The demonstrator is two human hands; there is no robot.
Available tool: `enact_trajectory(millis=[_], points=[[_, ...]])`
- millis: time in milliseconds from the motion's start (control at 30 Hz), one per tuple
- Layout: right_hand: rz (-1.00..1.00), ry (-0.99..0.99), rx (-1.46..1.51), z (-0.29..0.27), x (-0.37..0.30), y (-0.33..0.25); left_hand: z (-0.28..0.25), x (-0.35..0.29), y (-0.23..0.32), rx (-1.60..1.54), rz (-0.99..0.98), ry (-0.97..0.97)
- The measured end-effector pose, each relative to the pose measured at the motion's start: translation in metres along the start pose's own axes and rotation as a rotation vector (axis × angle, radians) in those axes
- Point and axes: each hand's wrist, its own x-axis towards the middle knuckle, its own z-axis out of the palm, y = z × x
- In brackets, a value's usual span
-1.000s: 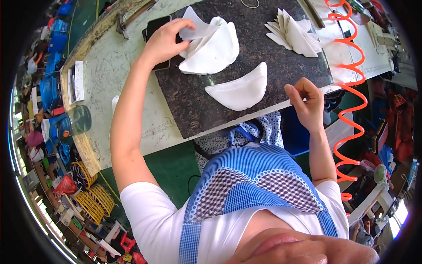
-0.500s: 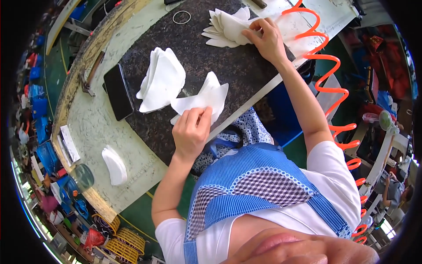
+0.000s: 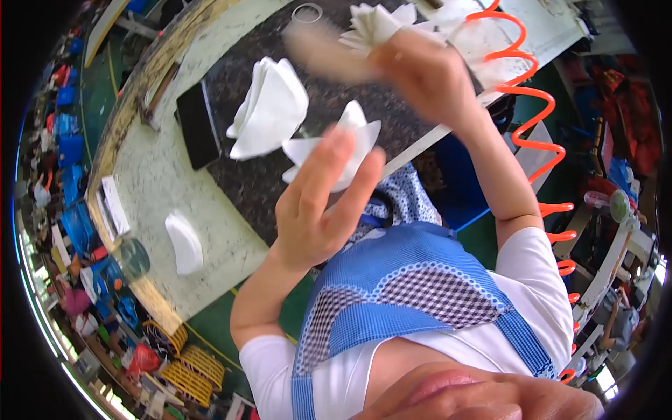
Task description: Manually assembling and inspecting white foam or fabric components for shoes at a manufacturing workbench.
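Note:
My left hand (image 3: 318, 199) is raised with its fingers apart and nothing between them. Behind its fingers, some white curved pieces (image 3: 358, 140) overlap at the near edge of the dark speckled slab (image 3: 241, 189). My right hand (image 3: 434, 80) is in motion near the slab's far right, its fingers smeared into a pale streak to the left. Whether it holds anything cannot be made out. Just beyond it lies a fanned pile of white pieces (image 3: 374, 24), partly covered by the hand. Another stack of white curved pieces (image 3: 271, 112) lies left of centre on the slab.
A black phone (image 3: 199, 129) rests at the slab's left edge, with a hammer (image 3: 157, 98) beyond it. A slim white stack (image 3: 184, 243) sits on the worn table (image 3: 217, 259). An orange coiled hose (image 3: 539, 98) hangs on the right. A thin ring (image 3: 306, 12) lies at the back.
My left hand has lifted off the white pieces near me and spread its fingers. The right hand has left the fanned pile and swung nearer and to the left. The view has shifted slightly.

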Motion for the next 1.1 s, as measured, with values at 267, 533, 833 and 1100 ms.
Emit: enact_trajectory(millis=[267,533,833,1100], points=[[0.66,-0.227,0.956,0.025,-0.014,-0.042,-0.009,0.007,-0.038,-0.656,-0.733,-0.168],[0.642,-0.483,0.965,0.018,-0.01,-0.045,-0.008,-0.009,-0.037,-0.885,-0.687,-0.214],[0.745,-0.862,1.304,0.018,-0.017,-0.066,-0.012,-0.007,-0.054,-1.048,-0.482,-0.513],[0.823,-0.194,1.938,0.06,-0.053,-0.057,-0.014,0.0,-0.023,-0.181,0.349,0.124]])
